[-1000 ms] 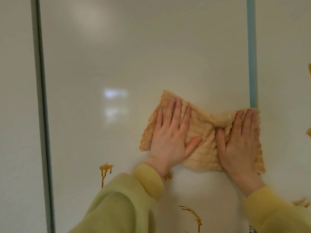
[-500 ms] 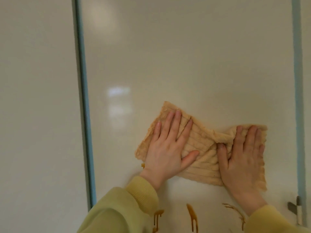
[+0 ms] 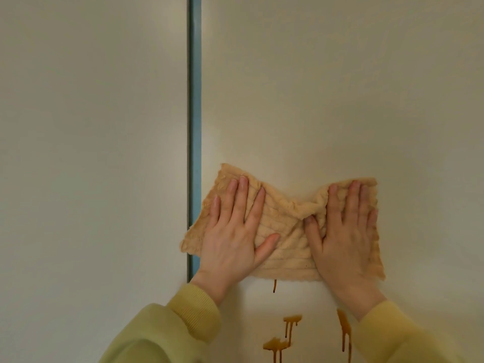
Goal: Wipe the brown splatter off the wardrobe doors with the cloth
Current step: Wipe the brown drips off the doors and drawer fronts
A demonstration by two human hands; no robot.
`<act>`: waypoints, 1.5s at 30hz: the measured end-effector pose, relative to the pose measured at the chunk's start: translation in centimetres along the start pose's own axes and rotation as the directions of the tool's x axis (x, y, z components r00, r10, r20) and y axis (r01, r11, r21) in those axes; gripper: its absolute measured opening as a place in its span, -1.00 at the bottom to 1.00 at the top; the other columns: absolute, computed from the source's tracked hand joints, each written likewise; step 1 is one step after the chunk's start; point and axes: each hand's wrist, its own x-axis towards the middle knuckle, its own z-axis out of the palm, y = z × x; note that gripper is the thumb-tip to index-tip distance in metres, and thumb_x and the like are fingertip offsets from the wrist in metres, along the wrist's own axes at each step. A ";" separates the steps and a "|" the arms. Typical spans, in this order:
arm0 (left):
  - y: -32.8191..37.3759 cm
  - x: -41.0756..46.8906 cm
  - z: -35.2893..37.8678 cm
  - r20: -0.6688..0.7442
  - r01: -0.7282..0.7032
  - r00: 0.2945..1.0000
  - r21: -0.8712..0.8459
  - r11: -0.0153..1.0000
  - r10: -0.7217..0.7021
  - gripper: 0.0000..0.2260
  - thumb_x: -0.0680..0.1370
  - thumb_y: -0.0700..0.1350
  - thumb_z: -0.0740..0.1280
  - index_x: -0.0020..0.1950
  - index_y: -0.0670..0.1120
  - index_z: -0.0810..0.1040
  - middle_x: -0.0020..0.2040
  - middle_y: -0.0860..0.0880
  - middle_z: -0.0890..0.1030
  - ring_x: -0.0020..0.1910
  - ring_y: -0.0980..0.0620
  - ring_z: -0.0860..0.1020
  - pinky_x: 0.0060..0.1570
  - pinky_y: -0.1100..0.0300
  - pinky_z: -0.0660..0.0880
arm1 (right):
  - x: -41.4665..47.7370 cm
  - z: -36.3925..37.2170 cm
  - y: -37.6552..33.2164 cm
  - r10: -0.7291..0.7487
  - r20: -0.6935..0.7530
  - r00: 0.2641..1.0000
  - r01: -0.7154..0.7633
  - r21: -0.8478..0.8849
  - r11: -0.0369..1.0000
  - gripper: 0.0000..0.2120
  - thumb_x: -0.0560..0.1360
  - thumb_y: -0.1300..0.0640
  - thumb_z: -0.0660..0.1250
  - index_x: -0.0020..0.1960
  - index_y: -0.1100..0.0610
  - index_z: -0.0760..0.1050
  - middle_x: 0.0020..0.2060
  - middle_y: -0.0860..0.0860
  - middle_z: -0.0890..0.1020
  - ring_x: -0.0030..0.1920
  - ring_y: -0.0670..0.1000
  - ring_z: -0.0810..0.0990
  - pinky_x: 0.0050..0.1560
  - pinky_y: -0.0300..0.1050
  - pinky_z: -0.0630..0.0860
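A beige ribbed cloth (image 3: 285, 231) lies spread flat against the cream wardrobe door (image 3: 314, 87). My left hand (image 3: 233, 237) presses its left half, fingers apart, and the cloth's left corner overlaps the blue gap strip (image 3: 194, 100). My right hand (image 3: 345, 239) presses the right half the same way. The cloth bunches into a fold between my hands. Brown splatter (image 3: 290, 320) with drips sits below the cloth, with a long streak (image 3: 344, 328) and a blob (image 3: 275, 345) near it. A thin drip (image 3: 274, 285) runs from under the cloth's lower edge.
A second cream door panel (image 3: 91, 153) fills the left side beyond the blue strip. My yellow-green sleeves (image 3: 167, 334) cover the bottom of the view and part of the door there.
Both hands have slid the cloth leftward across the door, from its right edge to the blue strip on the left. The view followed, and different brown drips now show below.
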 end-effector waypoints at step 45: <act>19.3 -2.1 3.9 0.084 0.233 0.970 -0.047 0.971 -0.229 -0.24 0.51 0.35 -0.12 0.51 -0.16 -0.13 0.48 -0.19 -0.11 0.49 -0.12 -0.22 0.39 -0.10 -0.17 | -4.2 -3.5 18.0 0.000 -0.013 1.000 0.000 -0.034 0.999 -0.29 0.53 -0.28 -0.12 0.46 0.24 0.03 0.44 0.13 0.08 0.48 0.07 -0.04 0.45 0.01 -0.21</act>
